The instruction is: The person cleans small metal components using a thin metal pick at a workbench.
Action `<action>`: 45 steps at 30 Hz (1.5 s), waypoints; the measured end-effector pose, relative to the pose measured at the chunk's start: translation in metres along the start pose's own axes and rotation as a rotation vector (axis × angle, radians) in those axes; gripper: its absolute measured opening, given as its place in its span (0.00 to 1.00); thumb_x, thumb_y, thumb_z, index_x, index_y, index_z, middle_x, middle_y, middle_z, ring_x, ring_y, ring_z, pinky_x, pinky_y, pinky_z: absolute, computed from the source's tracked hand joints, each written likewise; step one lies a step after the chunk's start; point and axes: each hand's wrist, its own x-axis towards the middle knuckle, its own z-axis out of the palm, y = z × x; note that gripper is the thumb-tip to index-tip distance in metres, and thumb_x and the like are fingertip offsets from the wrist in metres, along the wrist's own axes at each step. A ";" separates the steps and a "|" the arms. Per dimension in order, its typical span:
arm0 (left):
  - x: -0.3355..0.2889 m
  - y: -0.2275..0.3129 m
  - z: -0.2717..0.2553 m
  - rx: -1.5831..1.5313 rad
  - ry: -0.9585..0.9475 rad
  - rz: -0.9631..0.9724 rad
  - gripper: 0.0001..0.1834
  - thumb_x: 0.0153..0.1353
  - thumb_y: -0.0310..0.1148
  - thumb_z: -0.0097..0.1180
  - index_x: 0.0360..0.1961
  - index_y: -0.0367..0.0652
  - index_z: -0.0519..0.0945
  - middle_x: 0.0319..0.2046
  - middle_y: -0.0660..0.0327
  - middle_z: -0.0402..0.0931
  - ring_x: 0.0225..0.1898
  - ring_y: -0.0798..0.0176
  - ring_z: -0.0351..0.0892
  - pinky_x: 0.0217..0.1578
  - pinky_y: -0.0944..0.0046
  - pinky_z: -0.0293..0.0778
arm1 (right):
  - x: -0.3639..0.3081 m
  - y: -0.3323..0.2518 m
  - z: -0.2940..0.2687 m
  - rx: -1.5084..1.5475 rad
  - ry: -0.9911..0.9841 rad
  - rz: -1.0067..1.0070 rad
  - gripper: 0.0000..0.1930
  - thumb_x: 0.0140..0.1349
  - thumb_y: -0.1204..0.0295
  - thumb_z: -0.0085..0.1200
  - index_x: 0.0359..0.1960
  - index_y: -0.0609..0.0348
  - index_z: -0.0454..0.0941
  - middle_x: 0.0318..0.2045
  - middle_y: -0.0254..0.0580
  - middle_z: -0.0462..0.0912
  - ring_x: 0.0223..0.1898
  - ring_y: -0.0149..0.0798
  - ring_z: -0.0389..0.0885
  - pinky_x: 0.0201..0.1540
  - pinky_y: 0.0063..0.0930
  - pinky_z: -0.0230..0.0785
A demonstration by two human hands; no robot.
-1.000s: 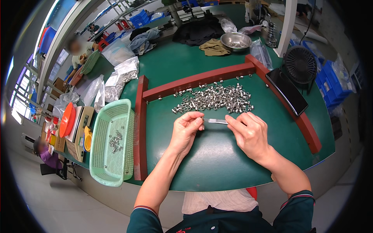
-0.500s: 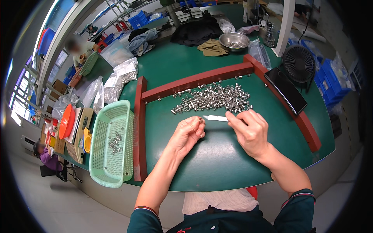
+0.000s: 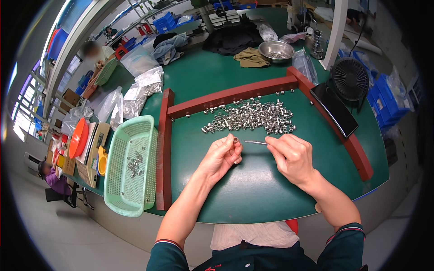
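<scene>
Beyond the red rail (image 3: 228, 96), clear plastic bags (image 3: 143, 87). Left hand (image 3: 221, 156) pinching a metal ring (image 3: 236, 139), lifted since before; right hand (image 3: 293, 156) gripping thin tweezers (image 3: 256, 142).

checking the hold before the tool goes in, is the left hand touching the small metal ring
Touching. The head view shows the small metal ring pinched at the fingertips of the left hand, with no gap visible between them.
</scene>
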 end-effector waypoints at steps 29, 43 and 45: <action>-0.003 0.003 0.005 -0.041 -0.058 -0.093 0.19 0.63 0.45 0.37 0.20 0.45 0.64 0.15 0.66 0.58 0.14 0.75 0.51 0.17 0.75 0.55 | 0.000 -0.001 0.000 0.030 -0.061 0.056 0.05 0.46 0.76 0.56 0.27 0.60 0.76 0.16 0.39 0.73 0.18 0.39 0.73 0.20 0.30 0.64; -0.003 0.003 0.005 -0.008 -0.044 -0.103 0.19 0.63 0.45 0.37 0.20 0.45 0.63 0.15 0.65 0.59 0.13 0.75 0.50 0.17 0.74 0.55 | -0.001 0.000 0.002 0.021 -0.075 0.048 0.05 0.46 0.77 0.56 0.27 0.60 0.76 0.16 0.40 0.73 0.19 0.40 0.74 0.20 0.30 0.65; -0.003 0.003 0.005 -0.003 -0.052 -0.113 0.19 0.63 0.45 0.37 0.20 0.45 0.63 0.15 0.65 0.59 0.13 0.75 0.50 0.17 0.74 0.55 | 0.000 0.002 0.001 -0.062 -0.038 0.065 0.05 0.46 0.77 0.56 0.27 0.61 0.76 0.17 0.40 0.74 0.19 0.40 0.74 0.20 0.30 0.65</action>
